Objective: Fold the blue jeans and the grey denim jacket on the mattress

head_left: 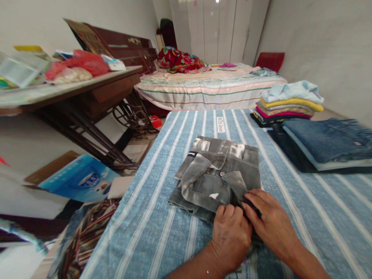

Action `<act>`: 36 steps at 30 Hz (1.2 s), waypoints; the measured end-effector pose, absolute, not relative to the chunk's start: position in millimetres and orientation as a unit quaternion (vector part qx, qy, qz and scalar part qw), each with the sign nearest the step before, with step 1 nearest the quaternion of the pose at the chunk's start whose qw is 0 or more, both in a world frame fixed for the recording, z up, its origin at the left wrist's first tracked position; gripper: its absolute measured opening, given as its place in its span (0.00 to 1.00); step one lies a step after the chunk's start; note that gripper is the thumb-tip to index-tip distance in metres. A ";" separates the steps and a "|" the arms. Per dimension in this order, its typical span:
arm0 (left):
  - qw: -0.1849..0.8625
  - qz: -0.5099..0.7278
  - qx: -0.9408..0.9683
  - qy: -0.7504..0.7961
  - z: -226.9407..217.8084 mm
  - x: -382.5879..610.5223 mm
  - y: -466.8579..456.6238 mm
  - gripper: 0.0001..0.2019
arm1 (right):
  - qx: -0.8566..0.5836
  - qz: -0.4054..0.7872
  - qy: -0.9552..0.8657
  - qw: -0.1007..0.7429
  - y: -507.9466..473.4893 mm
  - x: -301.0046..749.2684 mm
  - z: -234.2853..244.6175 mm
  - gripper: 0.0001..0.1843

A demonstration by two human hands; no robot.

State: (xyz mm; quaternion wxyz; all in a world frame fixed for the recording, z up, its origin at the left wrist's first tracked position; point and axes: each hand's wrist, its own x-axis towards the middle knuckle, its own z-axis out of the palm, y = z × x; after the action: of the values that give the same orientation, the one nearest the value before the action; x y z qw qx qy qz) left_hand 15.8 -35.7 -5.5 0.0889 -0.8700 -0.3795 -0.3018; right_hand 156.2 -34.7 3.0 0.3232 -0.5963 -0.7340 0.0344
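Note:
A grey denim jacket [215, 186] lies folded on the striped blue cloth, its collar, a button and a small black label facing up. My left hand [231, 236] is closed on the jacket's near edge, knuckles up. Close beside it, my right hand [269, 217] grips the near right corner, thumb toward the left hand and fingers bent over the fabric. Its fingertips are partly hidden in the folds. Below the hands, some printed fabric shows at the bottom of the view, too covered to name.
A stack of folded clothes [290, 102] and folded jeans [331, 139] lie to the right on the striped cloth [139, 217]. Left stands a sewing machine table [95, 87] with bags on it. Beneath are a blue box [84, 178] and striped fabric [87, 240]. A bed [203, 91] is behind.

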 end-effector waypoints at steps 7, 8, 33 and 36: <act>0.089 -0.298 -0.870 -0.383 -5.6 15.9 -36.5 0.01 | -0.601 0.040 -0.734 0.316 -34.5 155.6 3.9 0.14; 0.090 -0.299 -0.870 -0.382 -5.6 15.9 -36.5 0.01 | -0.601 0.039 -0.734 0.315 -34.5 155.5 4.1 0.14; 0.095 -0.285 -0.873 -0.385 -5.6 14.3 -41.7 0.08 | -0.603 0.041 -0.734 0.309 -34.9 154.3 6.6 0.13; 0.080 -0.276 -0.881 -0.377 -6.5 11.9 -42.6 0.08 | -0.602 0.039 -0.734 0.312 -34.3 154.3 7.3 0.13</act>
State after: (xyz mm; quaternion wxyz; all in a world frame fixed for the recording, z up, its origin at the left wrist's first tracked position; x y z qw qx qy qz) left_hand 11.9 -42.6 -6.5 0.0801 -0.8805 -0.3771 -0.2759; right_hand 154.3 -34.3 7.3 0.3120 -0.6018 -0.7342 0.0386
